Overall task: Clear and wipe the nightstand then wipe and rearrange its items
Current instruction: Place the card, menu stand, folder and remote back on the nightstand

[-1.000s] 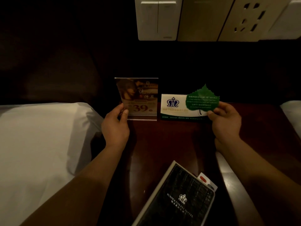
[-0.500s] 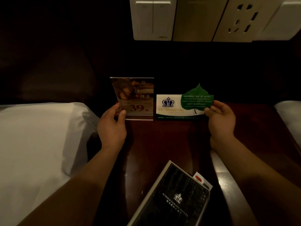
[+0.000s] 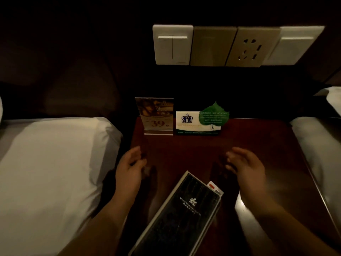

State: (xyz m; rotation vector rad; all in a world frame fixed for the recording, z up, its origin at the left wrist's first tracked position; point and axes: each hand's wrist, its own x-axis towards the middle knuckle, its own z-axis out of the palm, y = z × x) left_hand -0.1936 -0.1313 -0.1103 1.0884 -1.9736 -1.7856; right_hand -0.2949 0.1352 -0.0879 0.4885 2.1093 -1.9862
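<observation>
Nightstand [image 3: 258, 145] of polished dark wood carries everything: the acrylic sign holder [image 3: 156, 115] stands upright at the back, just beside the white tent card [image 3: 188, 122], with the green leaf card [image 3: 214, 113] over its right end, and the black folder [image 3: 184, 215] lies angled at the front. I judge the acrylic stiff, slick and easily smudged, best pinched by its side edges. The cards look light and bendable, the folder flat and textured. My left hand [image 3: 129, 169] and right hand [image 3: 247, 169] hover apart, fingers loose, holding nothing.

Dim warm light, near black beyond the fingers [image 3: 235, 154], left hand [image 3: 129, 169] and right hand [image 3: 247, 167] motion-blurred, glare on nightstand [image 3: 246, 206] short of the fingers, frame edges bowed.
</observation>
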